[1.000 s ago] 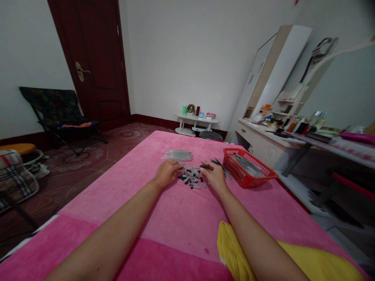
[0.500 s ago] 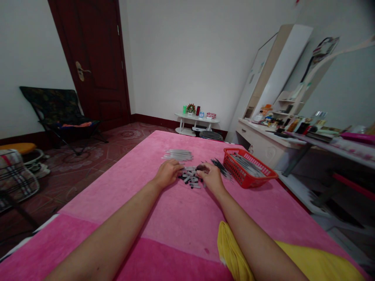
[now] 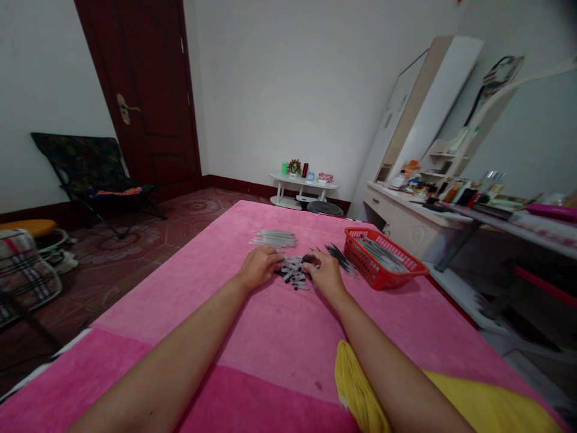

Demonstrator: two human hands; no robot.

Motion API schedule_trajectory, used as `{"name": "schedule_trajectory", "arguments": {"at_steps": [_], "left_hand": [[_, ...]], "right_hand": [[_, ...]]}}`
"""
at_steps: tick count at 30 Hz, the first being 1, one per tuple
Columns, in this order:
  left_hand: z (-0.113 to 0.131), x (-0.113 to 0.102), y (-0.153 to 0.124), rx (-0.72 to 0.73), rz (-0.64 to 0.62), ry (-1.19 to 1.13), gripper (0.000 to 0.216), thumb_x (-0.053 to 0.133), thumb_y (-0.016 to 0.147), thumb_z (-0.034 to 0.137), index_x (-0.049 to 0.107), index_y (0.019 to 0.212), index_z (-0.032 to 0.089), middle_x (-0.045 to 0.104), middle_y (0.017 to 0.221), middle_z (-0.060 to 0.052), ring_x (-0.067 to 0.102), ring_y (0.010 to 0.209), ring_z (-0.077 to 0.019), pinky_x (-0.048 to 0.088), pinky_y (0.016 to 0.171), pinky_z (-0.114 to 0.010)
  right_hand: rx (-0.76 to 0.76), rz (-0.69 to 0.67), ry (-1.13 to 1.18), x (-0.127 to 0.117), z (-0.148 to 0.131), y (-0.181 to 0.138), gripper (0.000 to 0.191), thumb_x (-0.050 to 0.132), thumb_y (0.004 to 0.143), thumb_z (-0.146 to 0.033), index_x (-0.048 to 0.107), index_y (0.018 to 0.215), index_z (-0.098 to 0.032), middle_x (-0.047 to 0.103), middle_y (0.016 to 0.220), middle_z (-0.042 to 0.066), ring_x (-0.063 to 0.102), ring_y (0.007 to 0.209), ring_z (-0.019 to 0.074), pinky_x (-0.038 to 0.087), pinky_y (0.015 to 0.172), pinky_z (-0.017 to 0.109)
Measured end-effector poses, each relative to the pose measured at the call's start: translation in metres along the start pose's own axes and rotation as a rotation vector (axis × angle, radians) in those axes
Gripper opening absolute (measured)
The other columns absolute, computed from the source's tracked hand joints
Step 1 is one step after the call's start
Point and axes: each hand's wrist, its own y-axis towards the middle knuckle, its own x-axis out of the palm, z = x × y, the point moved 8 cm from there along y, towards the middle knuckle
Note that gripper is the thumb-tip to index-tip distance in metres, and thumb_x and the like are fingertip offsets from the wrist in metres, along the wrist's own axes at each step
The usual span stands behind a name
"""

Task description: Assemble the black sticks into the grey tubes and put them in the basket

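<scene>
Between my hands lies a loose pile of pen caps (image 3: 295, 276), clear with black parts. My left hand (image 3: 260, 266) rests at the pile's left edge, fingers bent together; whatever is in them cannot be made out. From the right, my right hand (image 3: 325, 270) pinches a small dark-ended piece, which looks like a pen cap, over the pile. Beyond the left hand, clear pen barrels (image 3: 274, 237) lie side by side in a row. Thin black-tipped pen refills (image 3: 341, 258) are fanned out just right of my right hand.
A red plastic basket (image 3: 374, 273) holding more pen parts (image 3: 383, 252) stands at the right of the pink-covered table (image 3: 189, 300). Yellow cloth (image 3: 360, 385) lies under my right forearm. Beyond are a low white stand (image 3: 288, 180) and a cluttered dressing table (image 3: 396, 210).
My right hand has shifted very slightly at the pile, its fingers still pinched. The left hand and the laid-out pen parts look unchanged.
</scene>
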Motion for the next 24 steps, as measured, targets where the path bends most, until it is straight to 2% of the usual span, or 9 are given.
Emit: {"name": "schedule_trajectory", "arguments": {"at_steps": [12,16,18,22,24], "left_hand": [[0.005,-0.002,0.000,0.019,0.024,0.012,0.021,0.053,0.086,0.022,0.069,0.100,0.021,0.064,0.085,-0.007,0.055,0.085,-0.0193,0.044,0.076,-0.031],[0.008,-0.003,0.001,0.015,0.030,0.006,0.021,0.053,0.087,0.023,0.069,0.101,0.021,0.064,0.084,-0.007,0.054,0.084,-0.0190,0.044,0.075,-0.031],[0.008,-0.003,0.001,0.001,0.034,0.008,0.021,0.053,0.087,0.025,0.069,0.100,0.022,0.063,0.084,-0.007,0.054,0.083,-0.0190,0.044,0.074,-0.031],[0.004,-0.002,0.001,-0.040,0.049,0.016,0.021,0.054,0.087,0.027,0.069,0.099,0.021,0.062,0.082,-0.007,0.054,0.083,-0.0194,0.043,0.072,-0.030],[0.004,-0.001,0.000,-0.031,0.047,0.015,0.021,0.053,0.087,0.027,0.069,0.099,0.021,0.063,0.082,-0.007,0.054,0.083,-0.0194,0.043,0.072,-0.031]], "right_hand": [[0.022,-0.005,-0.040,-0.001,-0.004,-0.001,0.012,0.054,0.074,-0.023,0.065,0.073,-0.018,0.065,0.066,0.002,0.058,0.061,0.0157,0.043,0.058,0.025],[0.065,-0.052,-0.124,0.001,-0.001,-0.003,0.034,0.046,0.085,-0.036,0.058,0.059,-0.019,0.058,0.052,0.002,0.054,0.052,0.0147,0.038,0.052,0.024],[0.067,-0.054,-0.169,0.000,-0.002,-0.003,0.039,0.043,0.087,-0.039,0.057,0.057,-0.020,0.058,0.052,0.002,0.053,0.052,0.0145,0.037,0.053,0.024],[0.002,-0.021,-0.158,-0.003,-0.009,-0.002,0.016,0.056,0.079,-0.033,0.062,0.078,-0.019,0.065,0.071,0.002,0.056,0.062,0.0149,0.038,0.058,0.024],[-0.023,-0.043,-0.152,-0.001,-0.012,-0.002,0.012,0.056,0.078,-0.029,0.062,0.081,-0.019,0.065,0.073,0.001,0.056,0.064,0.0150,0.038,0.059,0.024]]}}
